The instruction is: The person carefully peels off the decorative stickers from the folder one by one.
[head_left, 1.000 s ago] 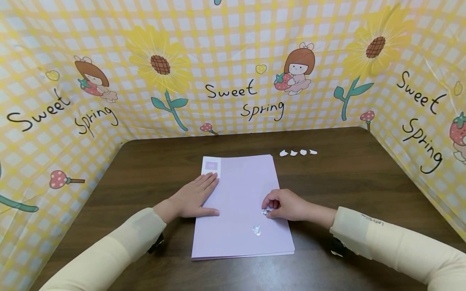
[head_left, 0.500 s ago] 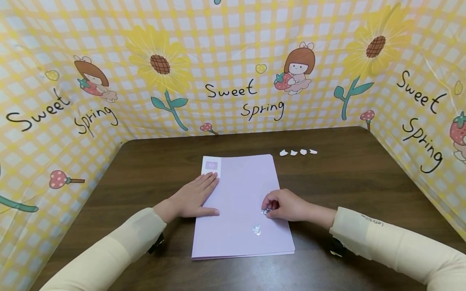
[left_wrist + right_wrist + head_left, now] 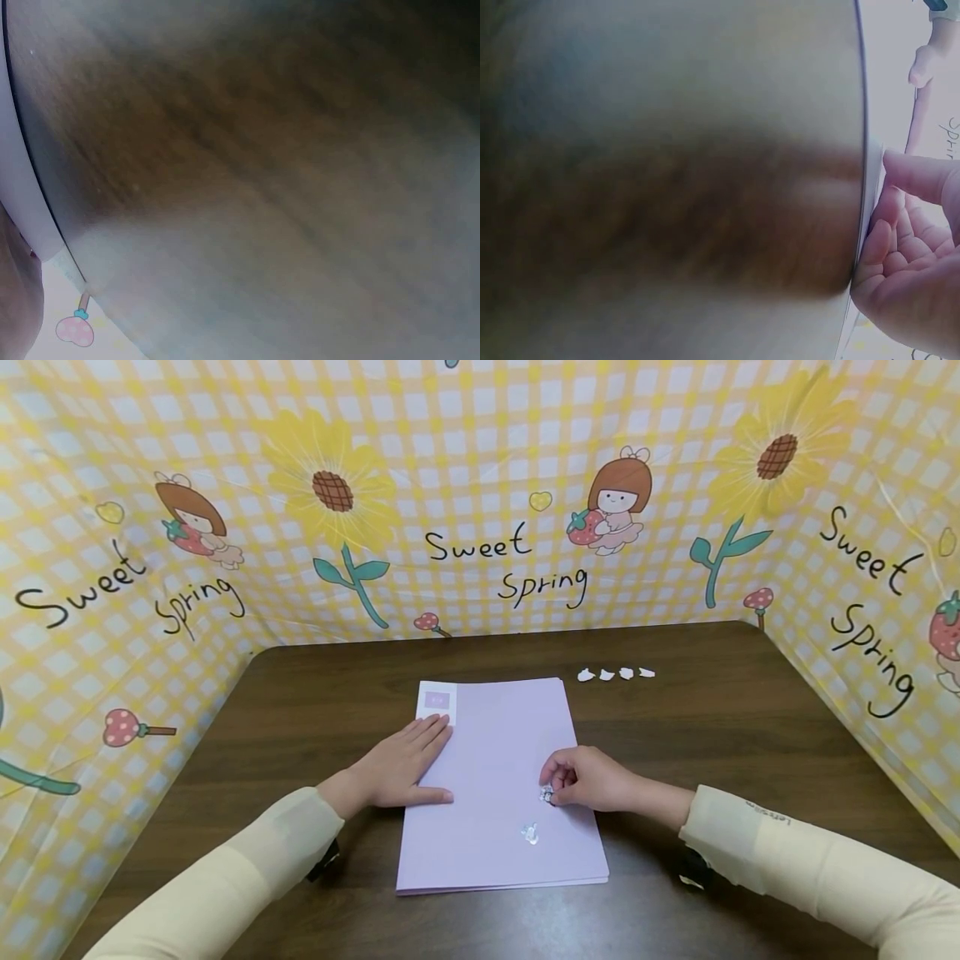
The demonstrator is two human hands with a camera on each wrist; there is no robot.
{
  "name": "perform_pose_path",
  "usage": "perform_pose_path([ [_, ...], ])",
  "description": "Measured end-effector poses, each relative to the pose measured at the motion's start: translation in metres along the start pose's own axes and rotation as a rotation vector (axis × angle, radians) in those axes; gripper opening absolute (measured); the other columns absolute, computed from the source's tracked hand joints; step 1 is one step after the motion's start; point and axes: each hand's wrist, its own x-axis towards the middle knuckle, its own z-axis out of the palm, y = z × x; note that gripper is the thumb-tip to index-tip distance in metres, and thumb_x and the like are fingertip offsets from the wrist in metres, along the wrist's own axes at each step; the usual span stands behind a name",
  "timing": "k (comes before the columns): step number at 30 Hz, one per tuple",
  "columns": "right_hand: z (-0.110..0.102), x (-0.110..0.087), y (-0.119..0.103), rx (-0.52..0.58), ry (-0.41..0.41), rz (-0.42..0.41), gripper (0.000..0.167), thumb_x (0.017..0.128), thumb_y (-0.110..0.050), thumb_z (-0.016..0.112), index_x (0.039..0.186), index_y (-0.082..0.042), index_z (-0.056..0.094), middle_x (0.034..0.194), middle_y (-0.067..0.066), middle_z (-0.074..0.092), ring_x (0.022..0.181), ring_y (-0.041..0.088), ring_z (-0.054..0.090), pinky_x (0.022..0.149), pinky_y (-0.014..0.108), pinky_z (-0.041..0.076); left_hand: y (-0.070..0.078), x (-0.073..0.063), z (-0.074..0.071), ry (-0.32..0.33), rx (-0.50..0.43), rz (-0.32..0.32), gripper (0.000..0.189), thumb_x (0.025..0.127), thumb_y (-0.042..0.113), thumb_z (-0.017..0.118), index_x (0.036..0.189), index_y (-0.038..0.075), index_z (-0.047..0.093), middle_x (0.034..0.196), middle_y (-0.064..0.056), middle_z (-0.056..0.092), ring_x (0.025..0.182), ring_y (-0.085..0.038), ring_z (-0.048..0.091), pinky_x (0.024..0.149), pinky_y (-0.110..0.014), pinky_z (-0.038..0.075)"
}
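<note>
Head view: lilac folder (image 3: 495, 743) lying flat on a dark wood-grain table (image 3: 315, 693), narrow end toward the viewer, a second layer visible along the near edge. Left hand (image 3: 393, 768) spread over the folder's left margin, palm down, fingers straight, thumb extended across the lilac surface; grasping nothing, fingertips at the lower edge of a white label (image 3: 437, 702) with a purple rectangle, at the far left corner. Right hand (image 3: 588, 779) over the folder's right margin, thumb and forefinger pinching a small silvery sticker (image 3: 546, 794); contact between sticker and folder not discernible. Nearer the viewer and slightly to the left, a second shiny sticker (image 3: 530, 833) flat on the folder, just apart from the pinched one. Beyond the folder's far right corner, four white paper scraps (image 3: 616, 674) in a row on the table. Cream sleeves (image 3: 247, 860) on both arms. Behind, yellow gingham cloth (image 3: 480, 468) printed with sunflowers and "Sweet Spring". Both wrist views: mostly blurred tabletop, folder edge alongside.
</note>
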Motion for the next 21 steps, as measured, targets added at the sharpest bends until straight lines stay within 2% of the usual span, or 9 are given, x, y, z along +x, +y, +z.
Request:
perform_pose_path([
  [6, -0.003, 0.001, -0.001, 0.058, -0.025, 0.026, 0.013, 0.080, 0.001, 0.076, 0.089, -0.005, 0.069, 0.068, -0.004, 0.060, 0.064, 0.010, 0.052, 0.059, 0.021, 0.044, 0.000, 0.000, 0.000, -0.009, 0.004, 0.000, 0.105, 0.086, 0.080, 0.030, 0.154, 0.001, 0.017, 0.160, -0.016, 0.011, 0.147, -0.027, 0.005, 0.117, -0.040, 0.008],
  [11, -0.007, 0.002, 0.002, 0.144, -0.035, 0.079, 0.009, 0.082, 0.000, 0.075, 0.089, -0.004, 0.072, 0.071, 0.000, 0.063, 0.068, 0.016, 0.053, 0.060, 0.024, 0.046, 0.000, 0.001, -0.001, -0.013, -0.001, -0.004, 0.105, 0.086, 0.080, 0.030, 0.154, 0.001, 0.017, 0.160, -0.016, 0.011, 0.147, -0.027, 0.005, 0.117, -0.040, 0.007],
  [16, -0.011, 0.002, 0.005, 0.236, -0.011, 0.132, 0.005, 0.083, -0.003, 0.074, 0.088, -0.003, 0.074, 0.076, 0.004, 0.067, 0.070, 0.018, 0.054, 0.060, 0.027, 0.047, 0.000, 0.001, -0.002, -0.015, -0.003, -0.007, 0.105, 0.086, 0.080, 0.030, 0.154, 0.001, 0.017, 0.161, -0.015, 0.010, 0.147, -0.027, 0.004, 0.117, -0.040, 0.007],
  [21, -0.013, 0.002, 0.008, 0.282, 0.018, 0.147, 0.005, 0.083, -0.005, 0.075, 0.087, -0.002, 0.074, 0.080, 0.004, 0.069, 0.071, 0.017, 0.055, 0.061, 0.027, 0.048, 0.001, 0.000, -0.002, -0.002, -0.004, 0.004, 0.104, 0.087, 0.079, 0.032, 0.153, -0.001, 0.019, 0.160, -0.017, 0.013, 0.147, -0.028, 0.007, 0.117, -0.040, 0.008],
])
